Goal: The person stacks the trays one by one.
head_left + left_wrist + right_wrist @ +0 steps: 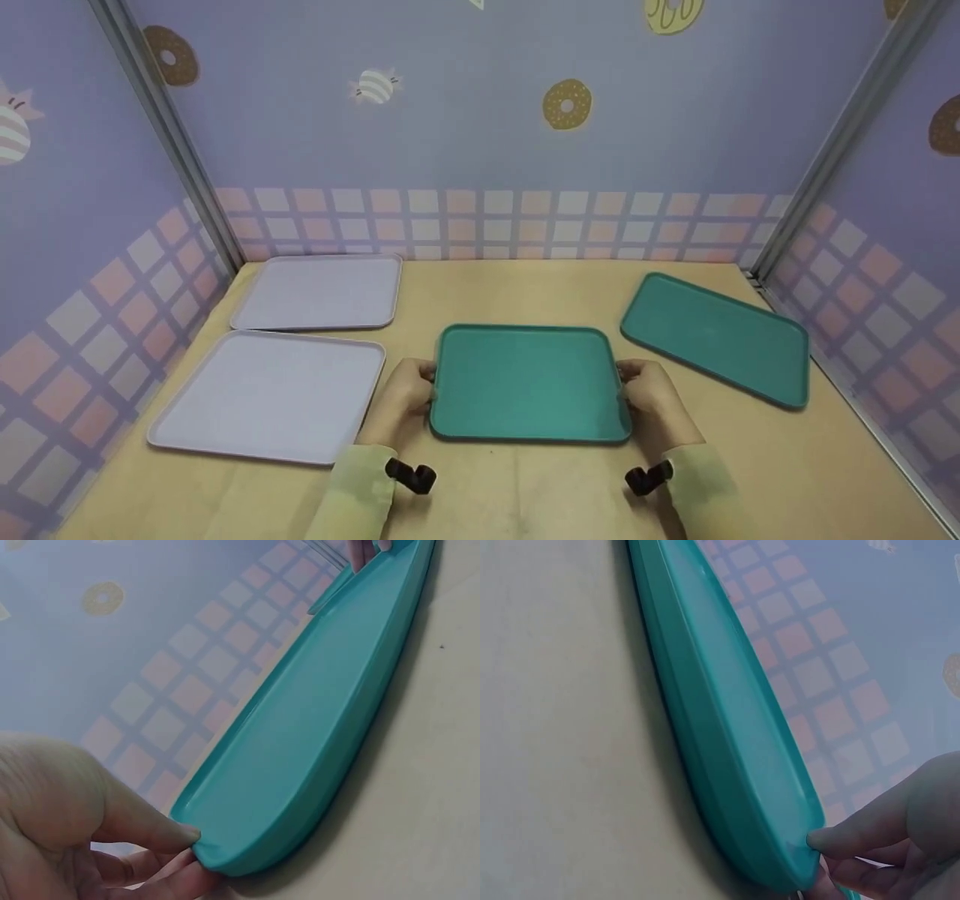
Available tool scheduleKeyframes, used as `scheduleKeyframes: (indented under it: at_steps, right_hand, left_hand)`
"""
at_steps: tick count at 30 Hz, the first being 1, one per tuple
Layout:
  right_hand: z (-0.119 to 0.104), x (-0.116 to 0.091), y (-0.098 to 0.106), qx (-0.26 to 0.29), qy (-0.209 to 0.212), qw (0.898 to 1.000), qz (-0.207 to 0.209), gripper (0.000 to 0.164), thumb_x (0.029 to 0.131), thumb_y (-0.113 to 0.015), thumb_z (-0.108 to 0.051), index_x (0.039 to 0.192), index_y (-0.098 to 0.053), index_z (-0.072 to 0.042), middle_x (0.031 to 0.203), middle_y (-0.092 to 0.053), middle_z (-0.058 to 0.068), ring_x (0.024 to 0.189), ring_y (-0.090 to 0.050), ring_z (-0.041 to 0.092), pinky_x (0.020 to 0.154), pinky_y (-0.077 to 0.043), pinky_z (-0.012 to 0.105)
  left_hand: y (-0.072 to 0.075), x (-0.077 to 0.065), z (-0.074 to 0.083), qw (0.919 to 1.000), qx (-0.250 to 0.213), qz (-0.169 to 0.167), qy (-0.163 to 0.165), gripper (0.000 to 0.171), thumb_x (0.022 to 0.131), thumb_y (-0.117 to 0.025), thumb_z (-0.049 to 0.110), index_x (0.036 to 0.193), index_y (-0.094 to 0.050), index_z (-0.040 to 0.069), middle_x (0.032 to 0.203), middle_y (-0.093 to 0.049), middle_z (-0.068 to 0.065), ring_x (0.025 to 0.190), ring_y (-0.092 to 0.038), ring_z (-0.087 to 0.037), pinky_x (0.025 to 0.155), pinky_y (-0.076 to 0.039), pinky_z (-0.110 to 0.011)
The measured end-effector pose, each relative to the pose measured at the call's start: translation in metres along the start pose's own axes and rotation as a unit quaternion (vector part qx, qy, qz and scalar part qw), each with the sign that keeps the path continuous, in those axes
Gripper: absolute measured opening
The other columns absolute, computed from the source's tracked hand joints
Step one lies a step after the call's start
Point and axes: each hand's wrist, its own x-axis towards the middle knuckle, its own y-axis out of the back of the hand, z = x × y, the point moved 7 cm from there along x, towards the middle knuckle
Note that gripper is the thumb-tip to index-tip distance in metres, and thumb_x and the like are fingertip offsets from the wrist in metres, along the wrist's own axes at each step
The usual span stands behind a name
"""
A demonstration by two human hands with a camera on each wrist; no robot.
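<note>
A green rectangular tray [531,384] lies level in the middle of the head view, close over the table. My left hand [411,386] pinches its left edge, the thumb on the rim and the fingers underneath, as the left wrist view shows. At the opposite edge my right hand [643,385] pinches the rim the same way; its thumb [832,840] presses on the rim in the right wrist view. The tray's inside is bare. Parts of the fingers are hidden beneath it.
A second green tray [716,339] lies at an angle on the right. Two pale lilac trays, a back one [322,291] and a front one [274,397], sit on the left. Patterned walls [480,150] enclose the pale wooden table [495,495].
</note>
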Motion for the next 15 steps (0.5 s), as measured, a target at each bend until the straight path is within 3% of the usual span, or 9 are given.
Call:
scheduleKeyframes:
  at_steps: [4,11,15]
  right_hand:
    - [-0.0015,0.0002,0.0008,-0.010,0.008,1.000,0.004,0.059,0.082,-0.049,0.018,0.141,-0.053,0.012,0.133,-0.059,0.033,0.116,-0.058,0.039,0.082,-0.051,0.036]
    - [-0.0027,-0.0019,-0.0014,-0.014,0.009,1.000,0.004,0.061,0.082,-0.044,0.019,0.142,-0.051,0.013,0.133,-0.059,0.033,0.111,-0.056,0.035,0.085,-0.051,0.039]
    - [-0.0046,-0.0032,-0.0020,-0.010,0.012,1.000,0.005,0.061,0.082,-0.044,0.019,0.142,-0.051,0.013,0.132,-0.059,0.033,0.104,-0.056,0.034,0.072,-0.049,0.033]
  left_hand:
    - [-0.0007,-0.0001,-0.0010,0.9999,-0.009,-0.005,0.003,0.063,0.081,-0.049,-0.021,0.141,-0.058,-0.004,0.116,-0.066,-0.017,0.086,-0.062,-0.018,0.069,-0.058,-0.031]
    - [-0.0009,-0.0007,-0.0005,1.0000,0.005,-0.002,0.000,0.063,0.079,-0.046,-0.020,0.137,-0.062,-0.005,0.111,-0.066,-0.014,0.094,-0.061,-0.020,0.069,-0.058,-0.030]
    - [0.0000,-0.0017,0.0001,1.0000,0.008,-0.002,-0.004,0.065,0.075,-0.043,-0.021,0.134,-0.065,-0.004,0.104,-0.065,-0.011,0.089,-0.059,-0.019,0.062,-0.054,-0.026]
